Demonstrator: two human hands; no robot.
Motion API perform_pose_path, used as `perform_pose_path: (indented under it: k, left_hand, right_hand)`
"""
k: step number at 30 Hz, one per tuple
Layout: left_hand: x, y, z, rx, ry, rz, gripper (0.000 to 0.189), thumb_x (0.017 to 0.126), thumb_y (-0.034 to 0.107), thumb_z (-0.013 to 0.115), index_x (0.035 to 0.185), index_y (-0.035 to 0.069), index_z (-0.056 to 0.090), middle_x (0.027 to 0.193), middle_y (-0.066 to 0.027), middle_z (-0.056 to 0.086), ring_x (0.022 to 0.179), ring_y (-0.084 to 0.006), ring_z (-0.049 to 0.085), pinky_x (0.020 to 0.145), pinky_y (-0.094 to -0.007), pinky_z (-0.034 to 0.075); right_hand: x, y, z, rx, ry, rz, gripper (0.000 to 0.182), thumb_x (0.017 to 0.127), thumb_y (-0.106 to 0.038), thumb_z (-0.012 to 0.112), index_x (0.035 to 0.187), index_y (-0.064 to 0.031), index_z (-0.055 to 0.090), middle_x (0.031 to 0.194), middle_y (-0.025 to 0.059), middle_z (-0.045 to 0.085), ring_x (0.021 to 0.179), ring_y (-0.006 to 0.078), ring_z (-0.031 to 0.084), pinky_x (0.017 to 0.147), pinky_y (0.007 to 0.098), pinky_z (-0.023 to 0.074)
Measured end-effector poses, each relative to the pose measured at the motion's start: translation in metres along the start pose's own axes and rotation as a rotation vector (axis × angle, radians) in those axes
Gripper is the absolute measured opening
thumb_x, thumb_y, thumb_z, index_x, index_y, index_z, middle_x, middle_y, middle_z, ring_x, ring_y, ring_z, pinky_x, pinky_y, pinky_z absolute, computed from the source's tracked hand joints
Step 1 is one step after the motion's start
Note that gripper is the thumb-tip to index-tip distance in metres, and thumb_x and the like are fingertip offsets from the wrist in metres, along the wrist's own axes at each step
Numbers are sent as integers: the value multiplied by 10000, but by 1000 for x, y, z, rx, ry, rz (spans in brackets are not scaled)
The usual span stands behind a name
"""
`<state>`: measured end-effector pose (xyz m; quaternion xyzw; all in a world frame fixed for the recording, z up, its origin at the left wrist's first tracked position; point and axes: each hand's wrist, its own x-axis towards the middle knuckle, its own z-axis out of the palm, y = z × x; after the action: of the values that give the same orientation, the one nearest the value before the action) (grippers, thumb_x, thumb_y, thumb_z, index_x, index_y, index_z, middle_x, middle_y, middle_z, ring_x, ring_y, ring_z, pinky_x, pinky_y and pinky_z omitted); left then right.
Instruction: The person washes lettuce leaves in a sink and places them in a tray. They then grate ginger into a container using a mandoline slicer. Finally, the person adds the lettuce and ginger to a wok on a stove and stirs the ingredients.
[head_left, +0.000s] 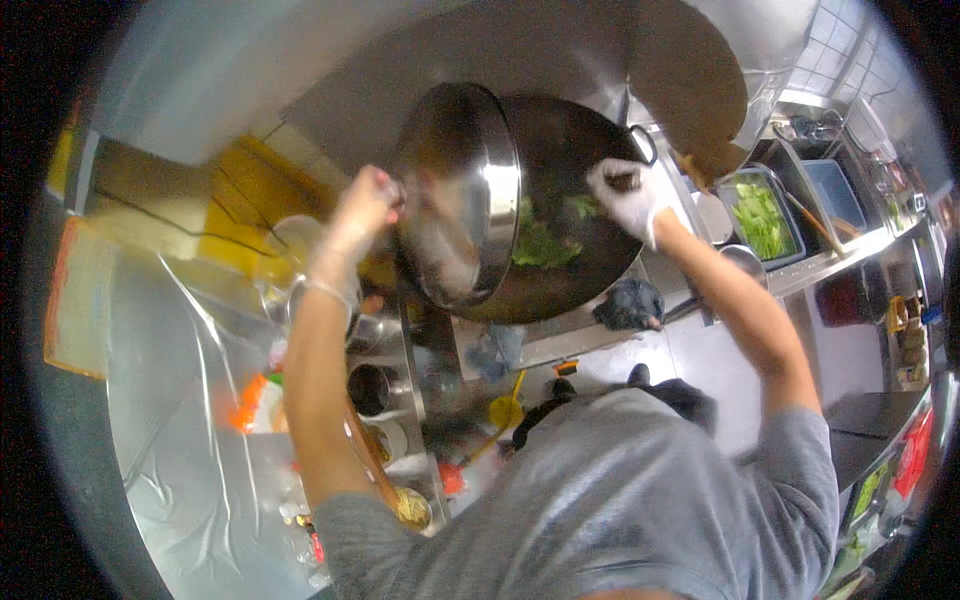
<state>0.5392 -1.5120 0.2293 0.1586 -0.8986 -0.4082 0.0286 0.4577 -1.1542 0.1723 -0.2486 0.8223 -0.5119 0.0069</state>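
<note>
A domed metal lid is tilted on its side over the left part of a large dark wok. My left hand, in a thin clear glove, grips the lid at its left side. Green leaves lie inside the wok. My right hand, in a whitish glove, is curled at the wok's right rim, just below a loop handle. Something dark shows between its fingers; whether it holds a thing is unclear. A dark bunched cloth lies near the wok's lower right edge.
At right, a tray of chopped green leaves stands on the counter near a metal bowl and a wooden stick. A dark round pot and a long wooden handle are at left. Orange-and-white packaging lies beyond.
</note>
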Motion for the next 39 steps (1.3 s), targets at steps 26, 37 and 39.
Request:
perform_pose_path:
  k: [26,37,39]
  left_hand:
    - [91,34,181,681,-255,511,321,795,218,510,946,-57,577,972,-285,594,938,-407,578,825,-463,463]
    - [100,-52,25,186,-151,499,409,930,298,410,1152,-19,542,1112,-163,589,956,-256,569,871,-359,431]
    - [121,-69,6,-103,-186,61,428,939,329,405,1181,3,541,1049,-113,605,907,-197,557,851,-338,429]
  right_hand:
    - [-271,-60,-73,847,87,380,197,805,-66,556,977,23,589,1017,181,588,915,258,599,806,389,490]
    - [-223,-75,-23,-158,448,95,435,787,7,555,1210,-39,466,1007,200,581,874,279,610,771,335,486]
    - [-215,-49,16,-156,258,574,216,853,-160,544,1022,-38,486,864,278,588,805,415,592,699,435,462]
